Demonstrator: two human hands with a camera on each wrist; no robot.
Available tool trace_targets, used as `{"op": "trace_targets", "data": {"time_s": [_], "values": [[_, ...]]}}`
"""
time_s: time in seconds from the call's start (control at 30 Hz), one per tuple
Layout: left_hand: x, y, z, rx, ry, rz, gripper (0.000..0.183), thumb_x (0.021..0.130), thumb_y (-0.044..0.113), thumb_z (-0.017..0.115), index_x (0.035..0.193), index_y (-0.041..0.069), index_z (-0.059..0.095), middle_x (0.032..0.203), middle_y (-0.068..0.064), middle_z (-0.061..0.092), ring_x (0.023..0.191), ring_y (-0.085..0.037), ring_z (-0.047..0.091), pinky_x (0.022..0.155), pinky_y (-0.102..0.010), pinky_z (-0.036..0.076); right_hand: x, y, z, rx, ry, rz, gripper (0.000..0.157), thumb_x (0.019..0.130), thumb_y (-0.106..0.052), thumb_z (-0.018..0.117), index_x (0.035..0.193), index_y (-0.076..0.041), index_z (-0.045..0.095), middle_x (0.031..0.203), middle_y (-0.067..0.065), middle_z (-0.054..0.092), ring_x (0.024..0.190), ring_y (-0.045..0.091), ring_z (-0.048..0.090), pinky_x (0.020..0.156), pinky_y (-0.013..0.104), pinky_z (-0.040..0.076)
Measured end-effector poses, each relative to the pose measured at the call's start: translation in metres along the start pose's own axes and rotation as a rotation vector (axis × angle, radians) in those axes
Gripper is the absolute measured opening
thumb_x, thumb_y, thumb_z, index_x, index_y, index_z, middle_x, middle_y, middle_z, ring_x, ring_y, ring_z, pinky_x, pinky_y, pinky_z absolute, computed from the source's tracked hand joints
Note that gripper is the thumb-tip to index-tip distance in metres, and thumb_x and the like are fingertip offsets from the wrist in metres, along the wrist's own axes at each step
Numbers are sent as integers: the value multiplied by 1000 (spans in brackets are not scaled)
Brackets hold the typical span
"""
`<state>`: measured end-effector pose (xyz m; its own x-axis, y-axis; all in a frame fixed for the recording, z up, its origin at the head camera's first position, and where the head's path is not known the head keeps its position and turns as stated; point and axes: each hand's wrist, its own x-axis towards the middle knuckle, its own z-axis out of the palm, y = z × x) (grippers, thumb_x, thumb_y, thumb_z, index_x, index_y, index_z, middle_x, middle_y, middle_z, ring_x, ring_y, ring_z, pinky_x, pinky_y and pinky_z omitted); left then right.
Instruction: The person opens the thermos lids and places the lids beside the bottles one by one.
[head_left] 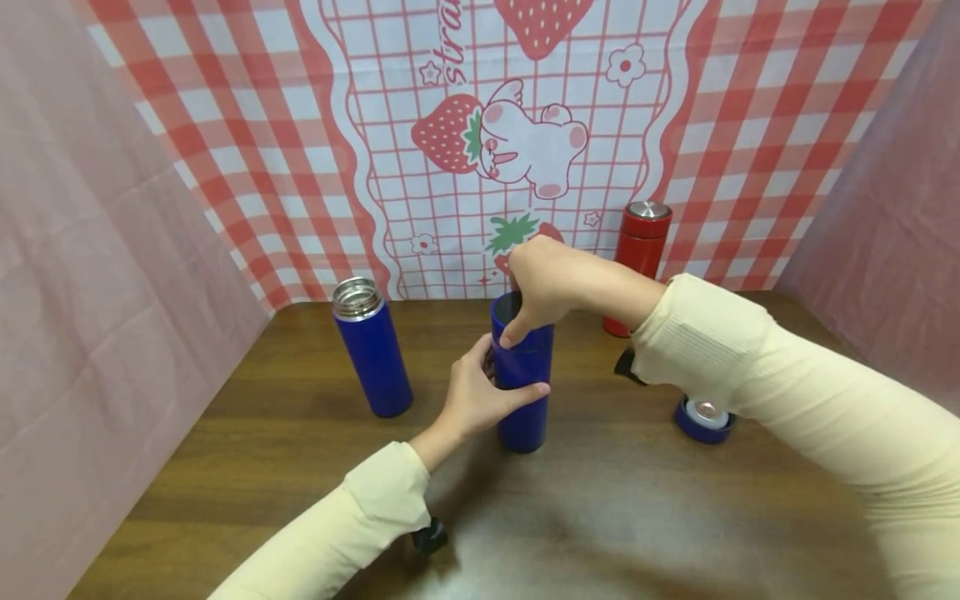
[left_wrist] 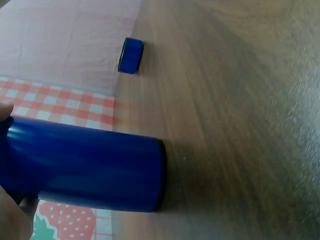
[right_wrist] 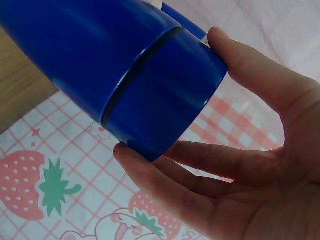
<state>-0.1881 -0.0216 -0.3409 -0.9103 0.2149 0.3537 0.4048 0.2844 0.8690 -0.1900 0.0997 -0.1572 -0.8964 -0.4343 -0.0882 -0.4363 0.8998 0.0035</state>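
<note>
A blue thermos (head_left: 522, 425) stands upright on the table in front of me, its lower end resting on the wood. My left hand (head_left: 483, 390) grips it around the middle, thumb across the front and fingers behind. Over its top, my right hand (head_left: 551, 279) holds the blue lid (right_wrist: 167, 95) between thumb and fingertips. A dark seam runs between lid and body in the right wrist view, and the lid sits in line with the body. To the left stands a second blue thermos (head_left: 372, 358), uncapped, its steel mouth showing.
A loose blue lid (head_left: 703, 419) lies on the table at the right, white inner side up. Behind my right forearm is a red thermos (head_left: 643, 250) with a steel top. A strawberry-print checked cloth (head_left: 480, 192) hangs along the back, with pink cloth at both sides.
</note>
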Motion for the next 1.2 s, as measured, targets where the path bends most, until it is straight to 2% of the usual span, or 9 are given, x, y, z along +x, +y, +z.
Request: {"op": "trace_targets", "data": {"time_s": [0.13,0.43,0.6,0.73,0.83,1.2], "values": [[1,-1,-1,10,-32,-3,67,70,24,85,128,11,55,121,-10,68,108,-22,68,90,-33,56,0,1,1,-7,0,-13,55,68,-47,84,95,0,70,88,10,71,74,18,66,68,30,59],[2,1,-5,49,-56,-3,68,68,24,87,127,11,56,118,-8,70,104,-19,69,87,-29,57,-2,3,2,22,9,-53,50,67,-45,85,91,-4,73,83,7,73,73,17,66,65,29,58],[5,1,-7,40,-79,-9,67,68,23,87,127,11,57,118,-8,70,105,-20,69,88,-33,57,-2,5,2,40,1,-92,47,67,-43,85,93,-5,74,87,7,74,75,17,67,66,29,58],[5,1,-7,22,-90,-18,67,67,21,87,125,9,57,117,-9,70,105,-21,69,90,-38,56,-1,9,2,57,-13,-126,51,67,-40,86,102,-5,73,96,8,74,84,18,68,73,31,59],[6,1,-7,21,-97,-18,66,66,21,87,124,9,58,115,-9,71,103,-21,69,89,-37,56,-1,11,2,57,-23,-149,54,67,-38,86,106,-4,72,101,8,74,90,19,68,78,33,59],[12,-1,-7,13,-103,-30,65,65,19,88,123,10,58,111,-7,71,98,-18,70,86,-38,57,3,15,-1,4,-66,-232,53,71,-28,85,117,-8,68,109,6,72,97,19,66,81,34,59]]}}
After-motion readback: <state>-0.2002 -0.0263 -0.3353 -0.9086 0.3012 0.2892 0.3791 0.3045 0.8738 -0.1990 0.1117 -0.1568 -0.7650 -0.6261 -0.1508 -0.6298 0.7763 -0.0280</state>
